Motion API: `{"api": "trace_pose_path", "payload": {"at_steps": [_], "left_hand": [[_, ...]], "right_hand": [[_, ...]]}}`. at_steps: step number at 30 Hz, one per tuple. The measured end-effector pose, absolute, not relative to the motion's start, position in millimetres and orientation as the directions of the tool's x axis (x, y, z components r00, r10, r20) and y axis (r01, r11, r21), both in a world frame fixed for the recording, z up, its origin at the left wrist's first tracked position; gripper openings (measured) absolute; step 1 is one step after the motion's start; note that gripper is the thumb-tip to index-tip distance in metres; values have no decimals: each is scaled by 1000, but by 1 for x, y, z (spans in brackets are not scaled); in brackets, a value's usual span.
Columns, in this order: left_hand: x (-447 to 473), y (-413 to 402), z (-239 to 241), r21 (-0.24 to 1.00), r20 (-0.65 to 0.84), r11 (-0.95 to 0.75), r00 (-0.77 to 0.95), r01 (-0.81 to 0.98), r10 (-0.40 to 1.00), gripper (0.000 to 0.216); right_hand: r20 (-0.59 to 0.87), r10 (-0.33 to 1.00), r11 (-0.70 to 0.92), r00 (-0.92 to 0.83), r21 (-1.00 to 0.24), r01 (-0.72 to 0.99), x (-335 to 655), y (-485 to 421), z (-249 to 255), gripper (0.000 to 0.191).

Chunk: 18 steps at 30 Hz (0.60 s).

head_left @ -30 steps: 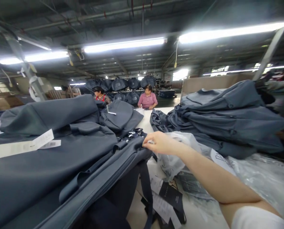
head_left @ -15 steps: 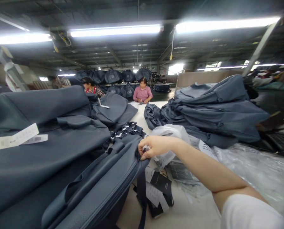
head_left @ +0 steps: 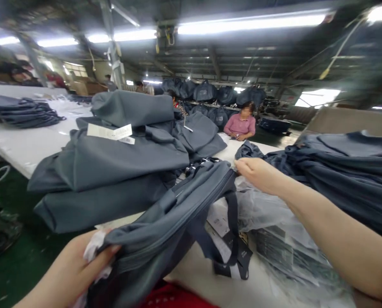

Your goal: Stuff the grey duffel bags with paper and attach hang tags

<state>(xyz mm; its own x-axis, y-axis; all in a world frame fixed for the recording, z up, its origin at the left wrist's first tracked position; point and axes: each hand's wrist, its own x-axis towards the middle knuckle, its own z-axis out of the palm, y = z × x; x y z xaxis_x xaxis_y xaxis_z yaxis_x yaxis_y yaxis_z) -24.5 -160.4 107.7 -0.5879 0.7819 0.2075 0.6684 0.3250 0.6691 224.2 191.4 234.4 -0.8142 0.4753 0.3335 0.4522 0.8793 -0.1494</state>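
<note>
A dark grey bag (head_left: 174, 214) with straps lies stretched across the white table's near edge. My left hand (head_left: 78, 265) grips its near end at the lower left, fingers closed over the fabric and a bit of white paper. My right hand (head_left: 258, 173) is closed on the bag's far top corner, pinching it by the zip end. Loose straps and black and white hang tags (head_left: 229, 252) dangle below the bag.
A stack of folded grey bags (head_left: 114, 167) with a white tag lies on the left, another pile (head_left: 345, 175) on the right. Clear plastic bags (head_left: 274, 226) cover the table (head_left: 27, 145) under my right arm. Two people sit at the far end.
The view has swung left and my left hand has come into sight holding the bag's near end. My right hand keeps its pinch on the far corner, and the bag is lifted.
</note>
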Motion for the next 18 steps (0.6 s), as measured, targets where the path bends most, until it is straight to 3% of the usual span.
{"api": "trace_pose_path", "payload": {"at_steps": [4, 6, 9, 11, 13, 16, 18], "left_hand": [[-16, -137, 121, 779, 164, 287, -623, 558, 765, 43], [-14, -123, 130, 866, 106, 251, -650, 432, 752, 47], [-20, -106, 142, 971, -41, 173, -593, 167, 804, 48], [-28, -100, 147, 985, -124, 168, -555, 28, 823, 45], [-37, -101, 148, 982, -171, 188, -534, -24, 828, 41], [-44, -112, 140, 984, -154, 180, -497, 3, 854, 37], [-46, -123, 130, 989, -105, 143, -482, 42, 870, 36]], "right_hand": [[406, 407, 882, -818, 56, 467, 179, 124, 255, 34], [404, 232, 929, -885, 177, 325, 157, 73, 250, 32], [281, -126, 951, -952, 306, -35, 133, -3, 219, 25], [187, -256, 942, -948, 267, -202, 123, -42, 189, 17], [162, -266, 952, -950, 199, -233, 117, -67, 160, 15], [168, -373, 922, -912, 175, -345, 114, -73, 143, 20], [193, -473, 879, -860, 175, -444, 114, -57, 158, 27]]}}
